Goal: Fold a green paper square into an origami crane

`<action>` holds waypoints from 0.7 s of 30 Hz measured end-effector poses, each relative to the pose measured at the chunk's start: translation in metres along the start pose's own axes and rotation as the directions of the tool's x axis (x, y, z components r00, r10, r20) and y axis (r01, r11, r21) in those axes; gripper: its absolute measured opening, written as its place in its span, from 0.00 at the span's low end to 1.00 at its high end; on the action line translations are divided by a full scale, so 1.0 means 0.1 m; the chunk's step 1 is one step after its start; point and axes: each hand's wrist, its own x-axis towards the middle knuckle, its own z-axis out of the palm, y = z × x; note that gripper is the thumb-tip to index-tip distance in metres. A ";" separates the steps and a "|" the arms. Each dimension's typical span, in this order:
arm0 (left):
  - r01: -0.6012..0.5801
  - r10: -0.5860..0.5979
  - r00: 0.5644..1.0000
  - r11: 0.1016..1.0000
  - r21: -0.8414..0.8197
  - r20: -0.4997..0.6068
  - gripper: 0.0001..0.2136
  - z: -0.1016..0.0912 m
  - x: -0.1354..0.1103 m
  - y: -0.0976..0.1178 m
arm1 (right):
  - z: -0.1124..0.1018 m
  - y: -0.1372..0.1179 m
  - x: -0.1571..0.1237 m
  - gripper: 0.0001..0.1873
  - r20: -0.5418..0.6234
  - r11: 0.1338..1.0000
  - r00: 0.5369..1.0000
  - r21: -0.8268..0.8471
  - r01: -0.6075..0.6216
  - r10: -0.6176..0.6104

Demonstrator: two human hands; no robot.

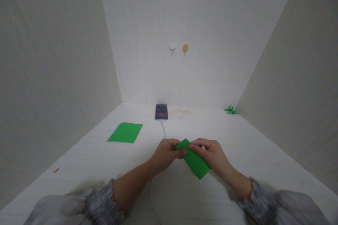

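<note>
A folded green paper [194, 163] is held just above the white table [79, 168], slanting from upper left to lower right. My left hand [166, 154] pinches its upper left corner with thumb and fingers closed; a ring shows on one finger. My right hand [211, 154] grips the paper's upper right edge, fingers curled over it. Both hands meet at the paper's top end.
A stack of green paper sheets [125, 132] lies to the left. A small dark device [161, 111] with a white cable [164, 130] stands at the back. Folded green paper figures [230, 110] sit at the far right corner. Two hooks [179, 48] hang on the back wall. A red scrap [56, 170] lies near left.
</note>
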 end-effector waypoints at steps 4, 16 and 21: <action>-0.010 0.010 1.000 0.999 -0.030 0.008 0.07 -0.01 0.01 -0.03 | 0.00 0.00 0.00 0.10 -0.010 1.000 1.000 0.009 -0.010 0.010; -0.048 0.047 0.999 0.981 -0.186 -0.011 0.12 0.00 0.01 -0.04 | 0.01 -0.02 0.01 0.09 -0.036 0.999 0.999 0.043 -0.031 0.032; -0.089 0.077 0.995 0.974 -0.207 -0.064 0.17 0.01 0.01 -0.02 | 0.02 -0.06 0.01 0.09 -0.043 0.996 0.997 0.051 -0.069 0.071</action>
